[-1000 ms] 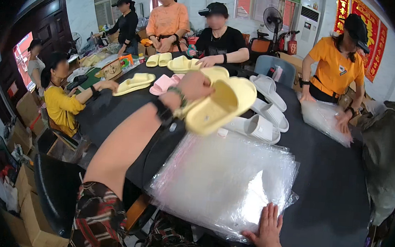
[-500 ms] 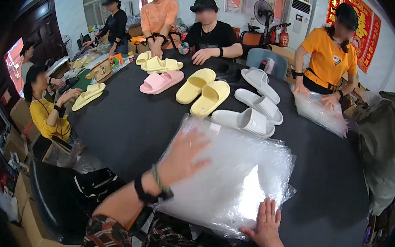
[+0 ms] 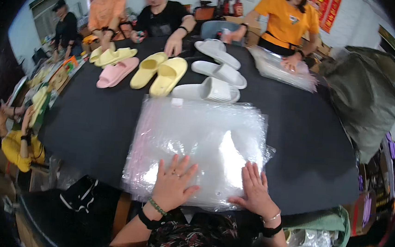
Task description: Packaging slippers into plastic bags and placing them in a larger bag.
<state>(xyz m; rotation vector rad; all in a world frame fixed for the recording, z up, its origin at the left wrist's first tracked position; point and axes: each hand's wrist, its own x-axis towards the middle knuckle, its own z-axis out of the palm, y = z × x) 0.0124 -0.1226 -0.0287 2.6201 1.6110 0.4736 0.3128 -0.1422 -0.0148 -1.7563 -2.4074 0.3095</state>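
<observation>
A thick stack of clear plastic bags (image 3: 197,128) lies flat on the black-covered table (image 3: 91,115) in front of me. My left hand (image 3: 174,182) rests on the near left part of the stack, palm down with fingers spread. On its near right part, my right hand (image 3: 256,191) lies flat with its thumb out. Neither hand grips anything. Just past the stack are several grey slide sandals (image 3: 220,74), a pair of yellow slides (image 3: 168,77) and pink slides (image 3: 118,72).
Across the table a person in orange touches another pile of clear bags (image 3: 282,72). A person in black reaches to the yellow slides. At the left, a person in yellow holds a yellow slide (image 3: 38,106). A large grey-green sack (image 3: 362,99) stands right; bagged slides (image 3: 313,244) sit low right.
My left hand has come down from above the stack onto its near left part. The right hand stays on the bags. The view has shifted, and the person in black now reaches to the yellow slides.
</observation>
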